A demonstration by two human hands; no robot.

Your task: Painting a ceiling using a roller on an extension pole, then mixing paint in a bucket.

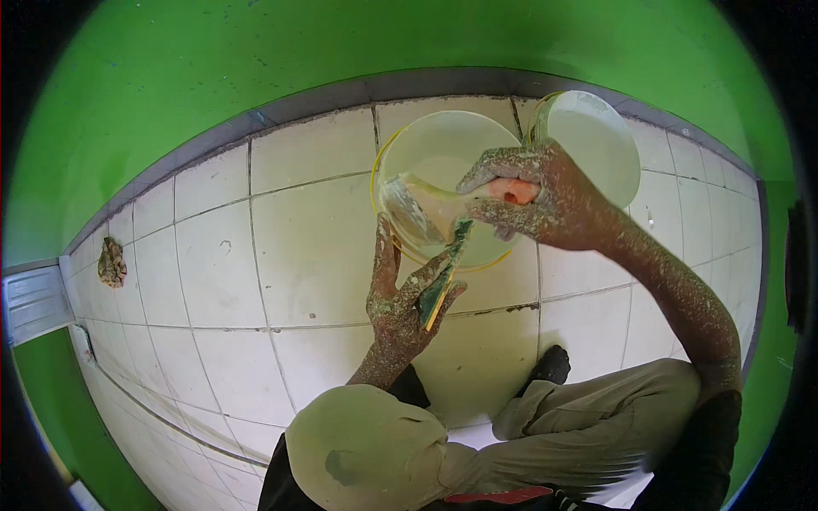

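Observation:
My right hand [528,192], spattered with pale paste, is closed round the orange-and-white handle of a putty knife [434,209]. Its wide blade, smeared with whitish paste, is above the near left part of a white bucket [473,128] with a yellow handle. Lower and to the left, my left hand [400,311] is closed on a narrow dark green tool with a yellow edge [436,294], whose exact kind I cannot make out. The tip of this tool meets or nearly meets the putty knife's blade. My left fingers reach up beside the bucket's near left rim.
A second whitish bucket [596,145] stands just right of the first, near the green wall [358,43]. Pale tiles [315,230] cover the floor. A crumpled brownish rag [112,262] lies far left, and a cable [170,404] runs along the lower left. My bent legs [588,409] are below.

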